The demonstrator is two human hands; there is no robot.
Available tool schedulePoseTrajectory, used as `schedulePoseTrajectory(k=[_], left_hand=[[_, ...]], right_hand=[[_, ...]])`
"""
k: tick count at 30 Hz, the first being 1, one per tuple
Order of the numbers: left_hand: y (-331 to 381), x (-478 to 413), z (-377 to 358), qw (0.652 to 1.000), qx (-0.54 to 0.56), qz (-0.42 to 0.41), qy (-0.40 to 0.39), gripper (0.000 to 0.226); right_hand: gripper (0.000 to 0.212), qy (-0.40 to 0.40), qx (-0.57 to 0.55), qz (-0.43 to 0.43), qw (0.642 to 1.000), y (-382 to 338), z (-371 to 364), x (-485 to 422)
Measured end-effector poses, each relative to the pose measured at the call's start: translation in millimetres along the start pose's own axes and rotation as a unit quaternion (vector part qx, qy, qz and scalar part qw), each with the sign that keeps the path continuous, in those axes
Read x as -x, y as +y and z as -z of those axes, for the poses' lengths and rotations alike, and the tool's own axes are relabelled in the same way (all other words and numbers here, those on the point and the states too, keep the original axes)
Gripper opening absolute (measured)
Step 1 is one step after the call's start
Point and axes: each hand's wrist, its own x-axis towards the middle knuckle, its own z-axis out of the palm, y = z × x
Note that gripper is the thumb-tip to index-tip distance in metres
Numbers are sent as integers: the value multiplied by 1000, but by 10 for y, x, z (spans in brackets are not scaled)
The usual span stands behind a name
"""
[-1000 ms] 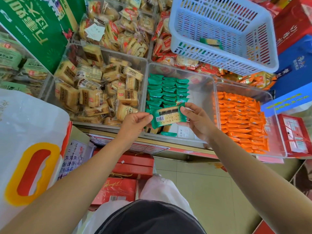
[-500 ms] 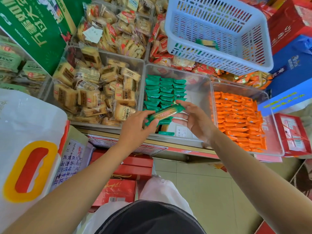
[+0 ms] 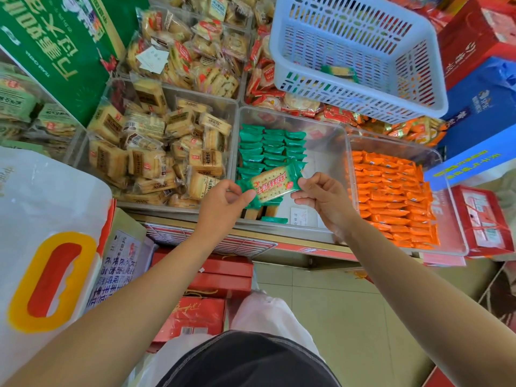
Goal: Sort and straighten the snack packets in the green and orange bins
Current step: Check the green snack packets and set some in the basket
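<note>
Green cracker packet (image 3: 275, 183), printed face up and tilted, is pinched at both end seals. The left hand (image 3: 223, 203) holds its left end and the right hand (image 3: 324, 196) its right end, fingers curled. The packet is held over the near part of a clear bin (image 3: 326, 146), with rows of green packets (image 3: 268, 148) just beyond the hands. Right of the right hand is a second clear bin (image 3: 449, 219) with orange packets (image 3: 391, 196) in rows. Left of the left hand lie jumbled tan cracker packs (image 3: 156, 157). Further beyond the hands, a pale slotted basket (image 3: 357, 32) holds one green packet.
</note>
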Motion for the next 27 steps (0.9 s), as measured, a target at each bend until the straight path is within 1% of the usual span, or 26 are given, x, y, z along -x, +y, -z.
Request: schedulePoseTrajectory(k=[2,4,7,8,10,12,13,15,17,18,20,21,23,25,27], left_hand=[[-15,-10,-1,1000,-8,-13,2,21],[3,11,10,999,-28,-44,13,20],[47,65,37,987,-101,-122,29,18],[52,75,41,979,-135,-149,36,18],[51,76,33,956,-204,-209,42,19],[29,52,23,936,-244,-251,36,18],[13,35,22,931,-258,-258,31,18],[-35,-3,22,920,-300,-251,16,28],[-100,-25,20,905,-347,-245,-4,38],[-129,-38,17,897,-368,-246,-16,39],[-211,-65,-4,871,-421,-247,-58,37],[-260,-80,-23,852,-455,-245,-82,42],[-343,-106,-51,815,-515,-242,-109,60],[-409,-125,-60,787,-552,-255,-105,69],[-450,-129,-69,775,-561,-275,-90,69]], right_hand=[[14,3,29,-1,1000,21,7,-11],[16,4,50,-15,999,28,11,-26],[35,-9,26,-84,996,2,-10,-33],[37,-17,7,-105,994,-15,-27,-34],[32,-27,-33,-130,991,-37,-68,-49],[19,-11,-70,-134,988,-51,-99,-95],[18,7,-86,-129,988,-58,-99,-127],[32,49,-79,-111,989,-64,-68,-207],[43,87,-19,-79,993,-74,-25,-260],[41,95,6,-60,994,-70,-7,-289],[31,94,32,-23,995,-49,13,-331],[28,87,46,-7,995,-36,15,-347],[26,63,71,21,995,13,13,-407],[27,34,103,46,993,82,6,-477],[30,15,137,69,988,131,-15,-533]])
